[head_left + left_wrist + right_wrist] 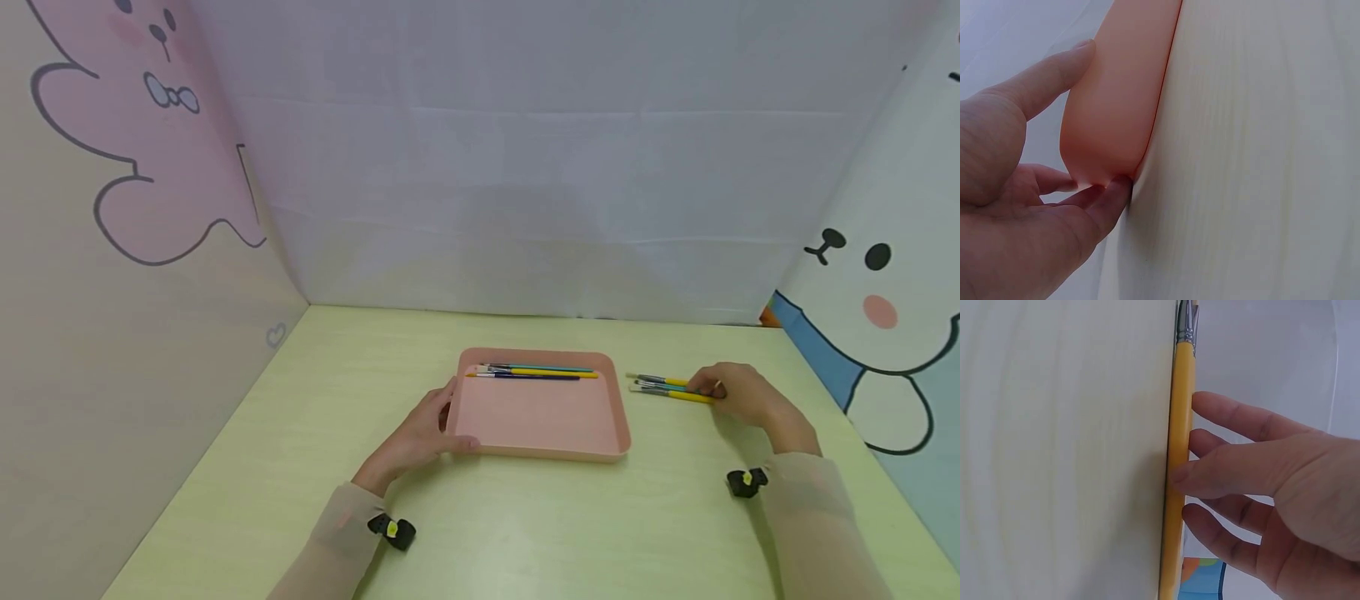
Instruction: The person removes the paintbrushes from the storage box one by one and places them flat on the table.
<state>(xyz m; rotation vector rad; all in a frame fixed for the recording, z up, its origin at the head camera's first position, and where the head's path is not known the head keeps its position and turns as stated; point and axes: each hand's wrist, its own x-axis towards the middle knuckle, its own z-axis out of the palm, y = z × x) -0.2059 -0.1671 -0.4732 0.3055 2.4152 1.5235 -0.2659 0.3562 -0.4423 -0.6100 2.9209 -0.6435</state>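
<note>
A pink rectangular tray (pixel 536 423) lies on the table, with teal, yellow and dark blue paintbrushes (pixel 536 375) along its far side. My left hand (pixel 416 429) holds the tray's near left corner, thumb at the front and fingers around the left side; the left wrist view shows the fingertips at the tray's lower edge (pixel 1110 119). Right of the tray, several more paintbrushes (pixel 660 386) with yellow and teal handles lie side by side. Over their handle ends, my right hand (pixel 738 396) pinches a yellow paintbrush (pixel 1179 419). The fingers partly hide the other handles.
The pale wood-grain table (pixel 562 533) meets a white back wall (pixel 525 208). Side panels with cartoon animals (pixel 885 333) stand left and right, the right one close beyond my right hand.
</note>
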